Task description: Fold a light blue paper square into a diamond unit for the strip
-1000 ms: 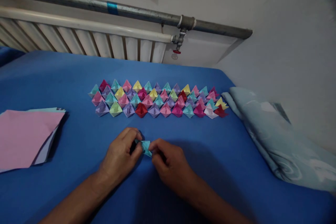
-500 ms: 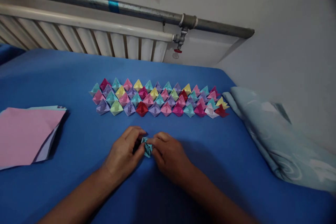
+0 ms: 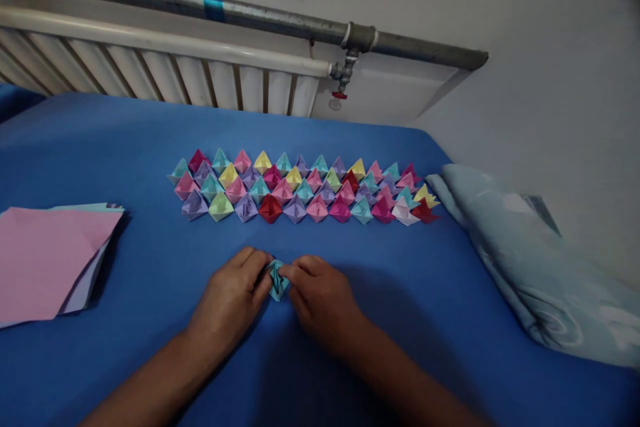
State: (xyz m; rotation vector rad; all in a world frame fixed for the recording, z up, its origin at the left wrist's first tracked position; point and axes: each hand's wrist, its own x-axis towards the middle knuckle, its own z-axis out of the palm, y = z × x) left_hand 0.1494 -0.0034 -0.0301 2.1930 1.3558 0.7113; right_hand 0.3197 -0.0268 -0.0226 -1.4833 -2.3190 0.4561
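Between my two hands is a small teal folded-paper piece [image 3: 278,281], its folds spread into a diamond shape with creases inside. My left hand [image 3: 239,290] pinches its left edge between thumb and fingers. On the other side, my right hand [image 3: 320,293] grips the right edge, with the index finger at the upper fold. Beyond the hands, rows of small folded paper boats [image 3: 295,208] in many colours stand packed close together. Parts of the teal piece are hidden by my fingertips.
A stack of coloured paper sheets [image 3: 50,263], pink on top, lies at the left on the blue surface [image 3: 150,260]. To the right is a folded pale-green cloth [image 3: 520,273]. A white radiator [image 3: 165,77] and a metal pipe [image 3: 280,23] run along the wall behind.
The teal paper piece appears opened wider, its inner folds showing more. My left fingers have drawn in closer to its upper left edge. The view has shifted slightly.
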